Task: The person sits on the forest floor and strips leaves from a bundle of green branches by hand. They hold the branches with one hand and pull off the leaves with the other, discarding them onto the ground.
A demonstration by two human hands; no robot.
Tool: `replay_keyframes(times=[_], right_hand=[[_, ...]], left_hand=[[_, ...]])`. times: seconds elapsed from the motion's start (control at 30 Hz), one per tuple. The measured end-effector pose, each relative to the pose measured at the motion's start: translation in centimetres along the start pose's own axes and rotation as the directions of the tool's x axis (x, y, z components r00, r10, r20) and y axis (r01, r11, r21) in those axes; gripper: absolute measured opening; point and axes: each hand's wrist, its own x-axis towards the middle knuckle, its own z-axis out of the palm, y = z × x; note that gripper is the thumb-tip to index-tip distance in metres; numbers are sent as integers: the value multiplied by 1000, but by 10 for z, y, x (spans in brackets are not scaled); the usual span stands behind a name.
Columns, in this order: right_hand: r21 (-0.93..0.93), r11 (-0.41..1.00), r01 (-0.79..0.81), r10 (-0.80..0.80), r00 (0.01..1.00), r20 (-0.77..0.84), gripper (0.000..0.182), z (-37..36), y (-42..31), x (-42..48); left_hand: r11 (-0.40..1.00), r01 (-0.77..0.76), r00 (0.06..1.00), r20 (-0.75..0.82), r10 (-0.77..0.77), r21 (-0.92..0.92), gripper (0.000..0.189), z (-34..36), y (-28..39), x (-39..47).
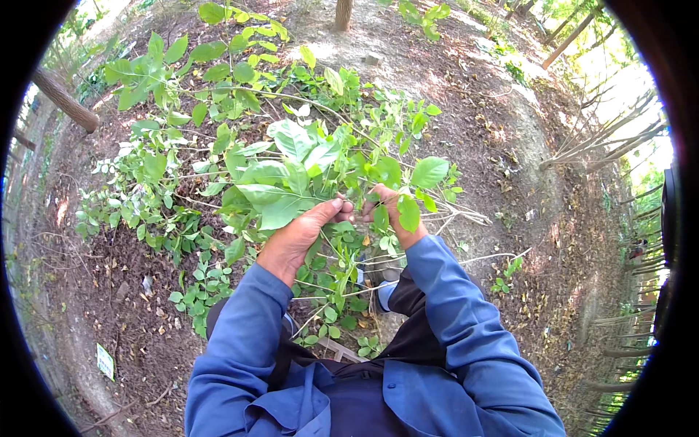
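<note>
In the head view my left hand (pixel 299 234) grips a bunch of broad green leaves (pixel 292 177), with thumb and fingertips pinched together at its lower right. Close beside it, my right hand (pixel 394 203) is curled around leafy stems (pixel 380 170). Leaves partly cover those fingers, so the exact spot they grip is hidden. The two sets of fingertips are a small gap apart. Cut ends of thin, pale branches (pixel 464 214) stick out to the right of my right hand. A long arching branch (pixel 317 104) runs from the upper left down toward the hands.
Leafy cut branches (pixel 139 199) lie spread on the soil to the left. More sprigs (pixel 327 273) lie between my legs, near a shoe (pixel 382 270). Tree trunks (pixel 65 101) stand around. A small printed card (pixel 105 361) is on the ground at lower left. Bare branches (pixel 606 145) rise at right.
</note>
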Motion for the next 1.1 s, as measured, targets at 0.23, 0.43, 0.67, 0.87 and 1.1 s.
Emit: replay_keyframes(times=[0.23,0.43,0.67,0.87,1.1], right_hand=[[-157,970,186,-175,981,83,23,-7,11,1],[12,995,99,-99,995,16,23,-7,10,2],[-150,969,197,-177,974,138,16,-9,3,-8],[-138,936,322,-292,935,200,19,-2,-6,-15],[-121,991,59,-43,991,129,23,3,4,-6]], left_hand=[[995,94,994,52,-95,25,25,-8,-14,9],[991,113,988,118,-104,-75,27,4,-11,-5],[997,25,982,184,-37,66,28,4,-14,-1],[988,-76,997,-7,77,131,24,-12,-18,8],[972,-181,982,86,169,150,27,4,-22,6]])
